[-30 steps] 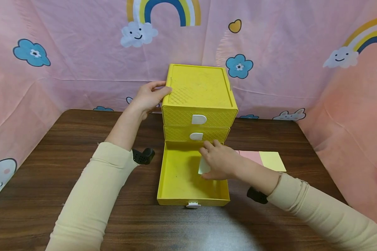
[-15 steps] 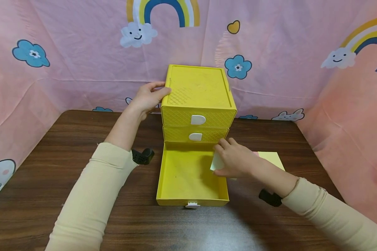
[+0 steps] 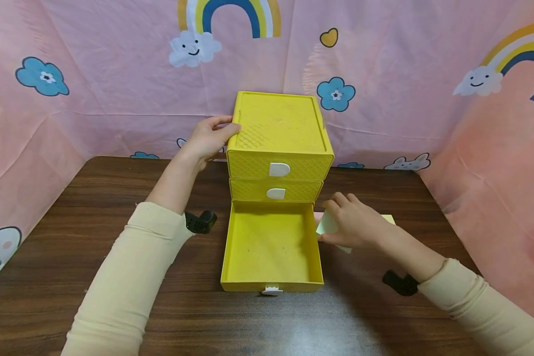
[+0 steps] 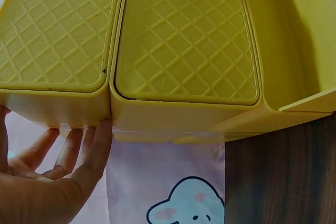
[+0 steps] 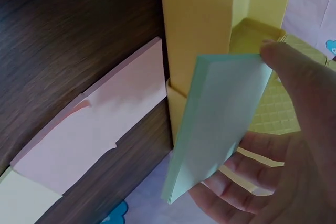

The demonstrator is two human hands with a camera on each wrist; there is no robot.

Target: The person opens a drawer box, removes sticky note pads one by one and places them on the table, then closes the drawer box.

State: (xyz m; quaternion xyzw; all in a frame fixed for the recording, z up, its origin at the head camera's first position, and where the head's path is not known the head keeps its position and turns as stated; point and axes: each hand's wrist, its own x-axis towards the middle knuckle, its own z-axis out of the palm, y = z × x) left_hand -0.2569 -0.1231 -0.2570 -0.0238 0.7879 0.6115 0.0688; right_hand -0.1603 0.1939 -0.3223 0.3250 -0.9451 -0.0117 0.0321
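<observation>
A yellow drawer unit (image 3: pixel 280 123) stands on the table with its bottom drawer (image 3: pixel 271 247) pulled out and bare inside. My left hand (image 3: pixel 211 141) rests against its upper left side, thumb on the top edge and fingers along the side wall (image 4: pixel 79 145). Just right of the pulled-out drawer, my right hand (image 3: pixel 353 220) pinches a mint-green sticky note pad (image 5: pixel 220 119) between thumb and fingers. The pad is tilted above the table. Under and beyond that hand lie pink sticky note pads (image 5: pixel 92 114) and a pale yellow one (image 3: pixel 389 218), partly hidden in the head view.
The two upper drawers, with white tabs (image 3: pixel 279 169), are closed. Dark wood table (image 3: pixel 182 306) surrounds the unit. A pink cloth (image 3: pixel 115 64) printed with rainbows and flowers hangs behind and at both sides.
My right hand has moved right with the mint-green pad, from over the bottom drawer to beyond its right wall. The left hand stays at the unit's side.
</observation>
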